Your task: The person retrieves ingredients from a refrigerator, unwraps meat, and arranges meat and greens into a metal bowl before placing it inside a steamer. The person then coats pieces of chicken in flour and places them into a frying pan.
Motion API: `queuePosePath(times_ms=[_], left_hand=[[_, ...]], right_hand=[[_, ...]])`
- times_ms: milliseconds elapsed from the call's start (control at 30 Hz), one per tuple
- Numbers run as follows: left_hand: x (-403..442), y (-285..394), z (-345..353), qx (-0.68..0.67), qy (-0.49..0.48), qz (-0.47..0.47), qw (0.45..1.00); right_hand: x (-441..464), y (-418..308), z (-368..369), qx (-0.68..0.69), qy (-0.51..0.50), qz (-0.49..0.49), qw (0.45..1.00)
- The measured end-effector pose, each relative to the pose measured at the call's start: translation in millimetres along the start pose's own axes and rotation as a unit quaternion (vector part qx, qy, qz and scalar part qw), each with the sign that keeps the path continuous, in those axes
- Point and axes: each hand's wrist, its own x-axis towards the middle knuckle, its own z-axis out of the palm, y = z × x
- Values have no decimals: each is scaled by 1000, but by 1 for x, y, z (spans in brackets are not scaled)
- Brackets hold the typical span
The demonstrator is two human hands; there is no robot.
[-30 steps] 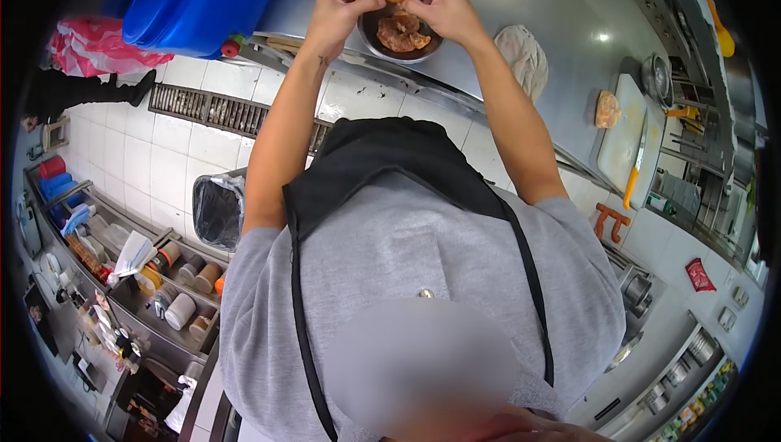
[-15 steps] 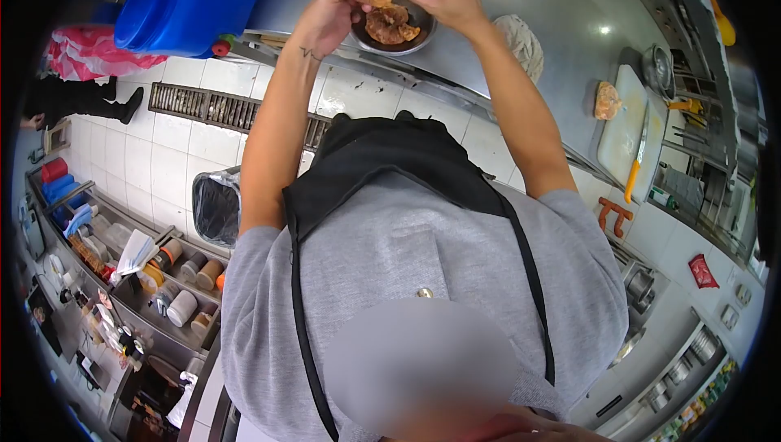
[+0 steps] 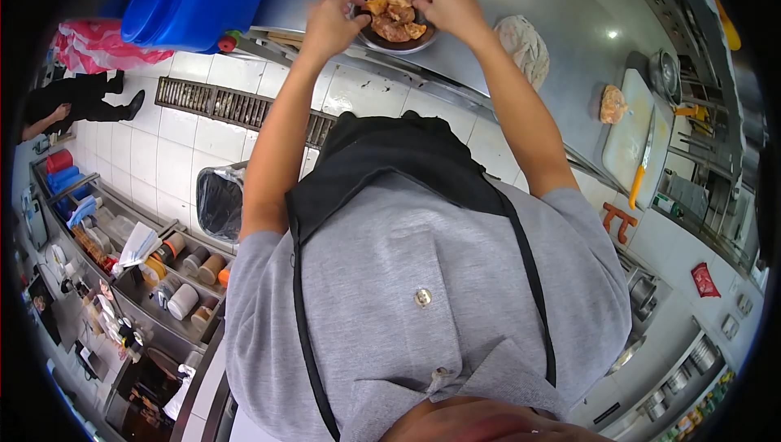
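Note:
Pieces of orange-coated raw meat point(image 3: 391, 29) lie in a round metal bowl point(image 3: 411, 49) on the steel counter. At the bowl's left side is my left hand point(image 3: 332, 25), thumb and forefinger apart over the rim, close to the meat. My right hand point(image 3: 449, 7) is at the opposite rim, its fingertips beside the upper piece and slightly spread. Neither hand has lifted meat in it. Whether the fingertips touch the meat or only the rim, I cannot tell.
A crumpled cloth point(image 3: 523, 49) lies right of the bowl. Farther right are a bag of orange food point(image 3: 613, 105), a white cutting board point(image 3: 628, 137) and an orange-handled knife point(image 3: 640, 172). A blue container point(image 3: 199, 2) stands left. Another person's legs point(image 3: 89, 96) show at far left.
The meat held up between both hands is now down in the bowl with the other pieces. My hands have lowered to the bowl's sides and let go. The other person has shifted slightly.

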Motion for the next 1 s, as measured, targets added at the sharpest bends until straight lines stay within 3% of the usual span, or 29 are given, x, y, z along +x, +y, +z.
queuePosePath(times_ms=[67, 167, 333, 467, 667, 733, 767, 833, 900, 1000], left_hand=[[-3, 1, 4, -3, -13, -17, 1000], [-7, -1, 15, -11, -10, -37, 999], [-15, 3, 21, 4, 41, -46, 998], [-20, 5, 24, -48, 64, -71, 994], [-23, -3, 23, -9, 113, -37, 993], [-24, 1, 22, 10, 130, -20, 991], [-23, 4, 22, 31, 155, 20, 987], [-19, 12, 20, 49, 177, 62, 981], [-13, 18, 20, 64, 107, 138, 983], [-10, 24, 26, 98, 66, 171, 978]], right_hand=[[-13, -13, 7, -36, -51, 25, 998], [-26, -43, 23, -118, -62, -39, 990], [-15, -57, 48, -193, -47, 20, 980], [-9, -56, 50, -177, -67, 45, 981], [-8, -44, 1, -25, -57, 157, 986], [-1, -14, -6, 217, -60, 147, 963], [-1, -7, -9, 215, -60, 148, 963], [1, -8, -23, 355, -39, 120, 926], [3, -15, -35, 336, -53, 123, 932], [5, -14, -30, 294, -67, 100, 948]])
